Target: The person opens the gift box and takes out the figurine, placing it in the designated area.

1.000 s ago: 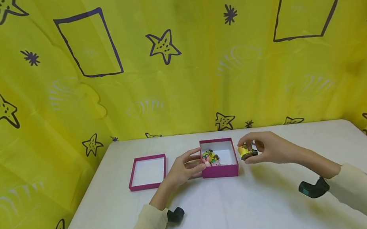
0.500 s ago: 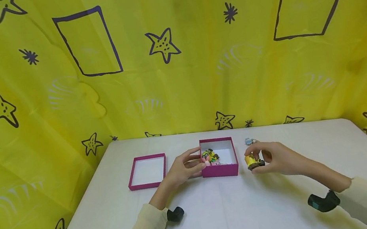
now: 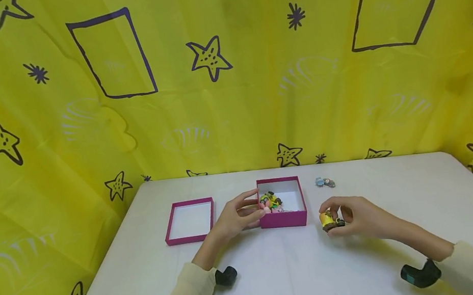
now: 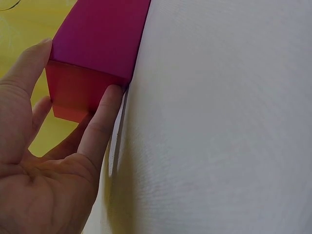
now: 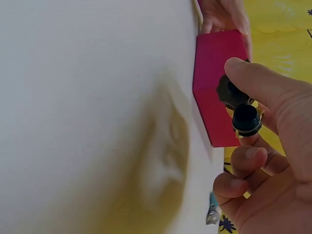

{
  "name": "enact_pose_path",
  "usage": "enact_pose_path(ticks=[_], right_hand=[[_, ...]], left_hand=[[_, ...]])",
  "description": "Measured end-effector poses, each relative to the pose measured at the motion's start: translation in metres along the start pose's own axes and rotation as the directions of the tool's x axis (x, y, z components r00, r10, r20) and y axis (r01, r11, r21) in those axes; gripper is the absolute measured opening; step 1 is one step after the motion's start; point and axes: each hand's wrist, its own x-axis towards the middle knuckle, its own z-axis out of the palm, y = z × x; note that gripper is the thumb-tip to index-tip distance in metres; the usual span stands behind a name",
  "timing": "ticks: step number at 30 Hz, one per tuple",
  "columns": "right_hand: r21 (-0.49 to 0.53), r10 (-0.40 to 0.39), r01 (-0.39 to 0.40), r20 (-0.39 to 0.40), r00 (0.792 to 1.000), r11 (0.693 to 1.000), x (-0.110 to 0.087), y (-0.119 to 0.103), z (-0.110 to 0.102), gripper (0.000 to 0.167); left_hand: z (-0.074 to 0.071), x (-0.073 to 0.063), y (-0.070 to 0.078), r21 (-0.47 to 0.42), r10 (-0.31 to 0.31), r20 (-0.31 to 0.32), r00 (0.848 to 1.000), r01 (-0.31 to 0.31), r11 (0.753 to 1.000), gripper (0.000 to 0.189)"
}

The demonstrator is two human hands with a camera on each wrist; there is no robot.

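My right hand [image 3: 359, 216] pinches a small yellow-and-dark toy [image 3: 329, 221] between thumb and fingertips, low over the table in front of the box. In the right wrist view its dark, rounded parts [image 5: 245, 118] show under the thumb. A magenta box [image 3: 284, 220] with a white inside sits uncovered on the table. Several small figures [image 3: 270, 202] in pink, yellow and green lie at its left inside. My left hand [image 3: 234, 218] rests its fingertips against the box's left wall, with the thumb at the front corner, as the left wrist view shows.
A magenta-rimmed lid [image 3: 190, 221], white side up, lies left of the box on the white table [image 3: 280, 274]. Right of the box lie small pale-blue and grey pieces [image 3: 325, 182]. Behind the table hangs a yellow curtain [image 3: 257, 103].
My right hand has drawn the yellow toy away from the box's right side, toward me and slightly right, uncovering the small pale-blue and grey pieces. My left hand keeps its place at the box.
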Motion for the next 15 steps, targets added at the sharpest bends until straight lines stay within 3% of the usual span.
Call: enact_pose_path(ticks=[15], right_hand=[[0.017,0.008,-0.009,0.042,0.999,1.000,-0.003,0.006,0.018,0.040]], left_hand=[[-0.001,0.001,-0.002,0.005,-0.001,-0.002,1.000,0.001,1.000,0.068]])
